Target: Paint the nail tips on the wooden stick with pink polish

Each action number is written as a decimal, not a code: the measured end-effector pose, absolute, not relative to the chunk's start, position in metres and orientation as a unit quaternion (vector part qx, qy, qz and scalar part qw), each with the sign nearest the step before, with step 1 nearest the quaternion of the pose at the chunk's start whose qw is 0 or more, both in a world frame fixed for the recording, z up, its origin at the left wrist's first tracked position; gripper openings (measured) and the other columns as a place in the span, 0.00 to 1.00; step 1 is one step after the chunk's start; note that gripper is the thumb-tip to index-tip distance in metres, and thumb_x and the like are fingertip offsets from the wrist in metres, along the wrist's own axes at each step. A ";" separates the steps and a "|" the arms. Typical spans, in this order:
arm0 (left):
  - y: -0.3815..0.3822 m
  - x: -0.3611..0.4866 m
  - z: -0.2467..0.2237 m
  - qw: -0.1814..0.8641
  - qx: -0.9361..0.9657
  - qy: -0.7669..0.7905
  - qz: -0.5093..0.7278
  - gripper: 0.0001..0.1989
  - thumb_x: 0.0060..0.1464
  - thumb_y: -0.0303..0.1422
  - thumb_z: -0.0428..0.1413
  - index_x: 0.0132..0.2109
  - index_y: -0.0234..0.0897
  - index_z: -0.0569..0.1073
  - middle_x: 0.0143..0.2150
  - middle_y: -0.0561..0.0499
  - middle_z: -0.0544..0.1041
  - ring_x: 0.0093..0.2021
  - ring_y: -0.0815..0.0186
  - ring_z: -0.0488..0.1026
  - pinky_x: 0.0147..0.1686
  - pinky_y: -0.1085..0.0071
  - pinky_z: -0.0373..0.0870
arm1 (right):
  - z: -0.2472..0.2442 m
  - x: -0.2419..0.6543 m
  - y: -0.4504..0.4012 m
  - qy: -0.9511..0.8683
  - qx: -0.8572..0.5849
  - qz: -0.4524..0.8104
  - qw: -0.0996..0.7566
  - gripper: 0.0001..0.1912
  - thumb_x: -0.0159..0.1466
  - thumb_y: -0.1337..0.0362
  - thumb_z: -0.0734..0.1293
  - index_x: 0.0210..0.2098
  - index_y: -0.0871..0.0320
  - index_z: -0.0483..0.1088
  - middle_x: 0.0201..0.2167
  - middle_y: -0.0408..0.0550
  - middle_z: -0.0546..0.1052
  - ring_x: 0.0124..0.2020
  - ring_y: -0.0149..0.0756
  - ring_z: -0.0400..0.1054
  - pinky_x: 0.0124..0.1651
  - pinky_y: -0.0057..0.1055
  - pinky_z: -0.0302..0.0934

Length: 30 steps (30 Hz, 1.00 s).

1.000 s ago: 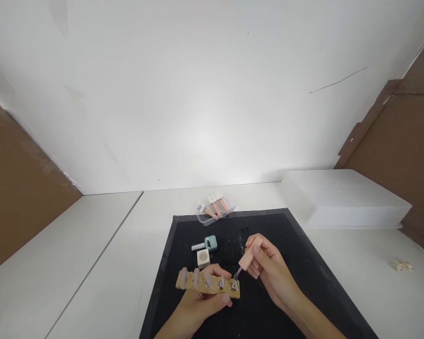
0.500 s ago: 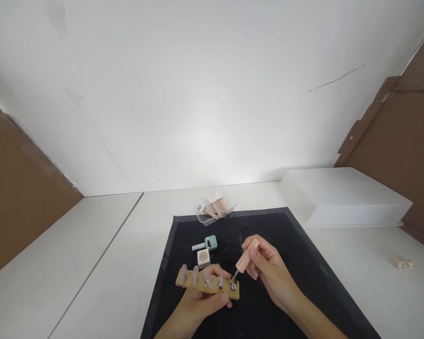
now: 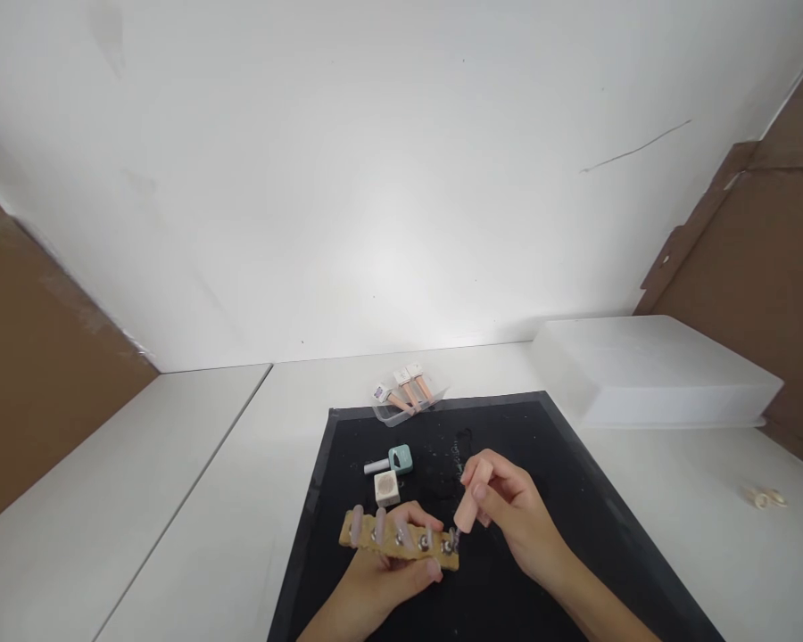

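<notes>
A tan nail display stand (image 3: 411, 551) with several false nails on round metal studs is gripped in my left hand (image 3: 392, 588), thumb in front and fingers behind. Between the thumb and fingers of my right hand (image 3: 509, 504) is a nail polish brush (image 3: 474, 497) with a peach-pink cap handle. Its dark bristle end points down at the stand's right end, close to the last nail there; whether it touches cannot be made out. Behind the stand, a small square white bottle (image 3: 386, 488) stands near a teal bottle with a pale cap (image 3: 400, 459).
A black mat (image 3: 434, 446) lies under the hands. At its far edge sits a clear tray (image 3: 392, 419) with several peach-capped bottles (image 3: 401, 392). A white box (image 3: 682, 383) is at the back right, and small cream rings (image 3: 765, 497) lie on the right of the table.
The nail stand in my left hand has shifted slightly right and tilted. The brush in my right hand has moved a little right and down, with its handle held more upright.
</notes>
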<state>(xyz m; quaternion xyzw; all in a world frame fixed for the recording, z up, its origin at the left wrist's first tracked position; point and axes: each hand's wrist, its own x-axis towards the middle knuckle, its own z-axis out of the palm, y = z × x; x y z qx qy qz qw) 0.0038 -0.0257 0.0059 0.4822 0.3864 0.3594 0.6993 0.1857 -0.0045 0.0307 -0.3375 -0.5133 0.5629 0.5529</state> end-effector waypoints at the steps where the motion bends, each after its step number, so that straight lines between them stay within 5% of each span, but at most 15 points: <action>1: -0.026 0.004 0.006 0.697 0.489 0.384 0.357 0.17 0.41 0.38 0.63 0.39 0.37 0.70 0.32 0.53 0.72 0.30 0.70 0.69 0.34 0.71 0.63 | 0.031 0.186 -0.005 -0.530 -0.338 0.551 0.549 0.16 0.56 0.51 0.68 0.24 0.58 0.67 0.15 0.42 0.70 0.17 0.28 0.54 0.22 0.26 0.49; 8: -0.024 0.002 0.003 0.679 0.510 0.399 0.346 0.18 0.42 0.40 0.62 0.39 0.37 0.70 0.32 0.52 0.71 0.31 0.68 0.68 0.35 0.69 0.63 | 0.036 0.187 -0.003 -0.566 -0.346 0.508 0.549 0.13 0.59 0.55 0.66 0.24 0.57 0.68 0.17 0.43 0.73 0.22 0.34 0.63 0.31 0.32 0.57; 19: -0.024 0.004 0.002 0.690 0.503 0.385 0.350 0.17 0.42 0.38 0.62 0.39 0.37 0.70 0.33 0.52 0.71 0.32 0.68 0.67 0.36 0.68 0.63 | 0.036 0.189 -0.004 -0.573 -0.330 0.512 0.548 0.15 0.58 0.55 0.67 0.20 0.56 0.67 0.15 0.44 0.73 0.24 0.35 0.62 0.32 0.31 0.57; 30: -0.024 0.002 -0.001 0.664 0.528 0.404 0.342 0.18 0.42 0.40 0.62 0.40 0.37 0.70 0.33 0.52 0.70 0.31 0.68 0.67 0.35 0.69 0.62 | 0.031 0.190 0.000 -0.535 -0.361 0.520 0.559 0.10 0.58 0.58 0.68 0.28 0.58 0.71 0.20 0.44 0.75 0.20 0.30 0.60 0.25 0.27 0.53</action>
